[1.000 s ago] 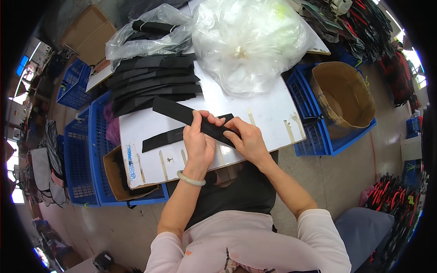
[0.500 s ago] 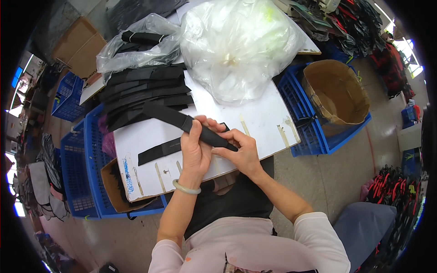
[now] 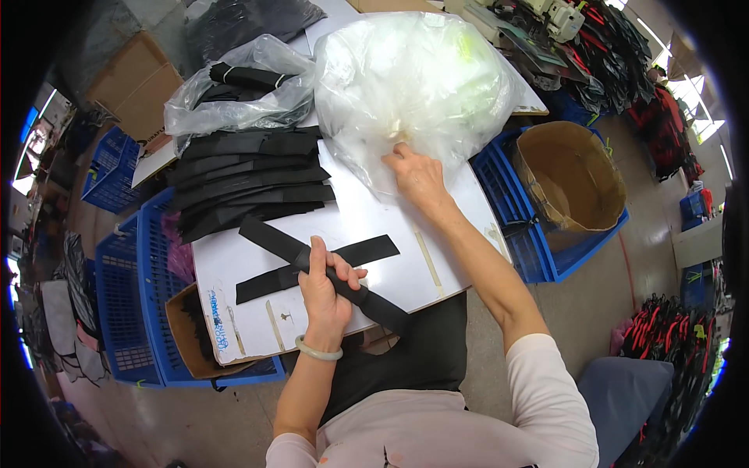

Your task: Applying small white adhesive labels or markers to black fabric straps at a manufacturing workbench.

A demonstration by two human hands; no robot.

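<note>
My left hand is closed round a black fabric strip, which slants across the table's near part with its lower end hanging past the edge. Beneath it a second black strip lies flat on the white tabletop. My right hand reaches to the big clear plastic bag, its fingers bent together at the gathered spot on the bag's near side. What those fingertips pinch is hidden. Left of the bag lies an overlapping stack of black strips.
A smaller clear bag with a tied black bundle sits at the back left. Blue crates stand left of the table, and a blue crate with a cardboard box stands at the right. A sewing machine is at the far right.
My right hand has let go of the strip and moved up and away to the large plastic bag. My left hand keeps the strip, now held lower with its near end hanging down.
</note>
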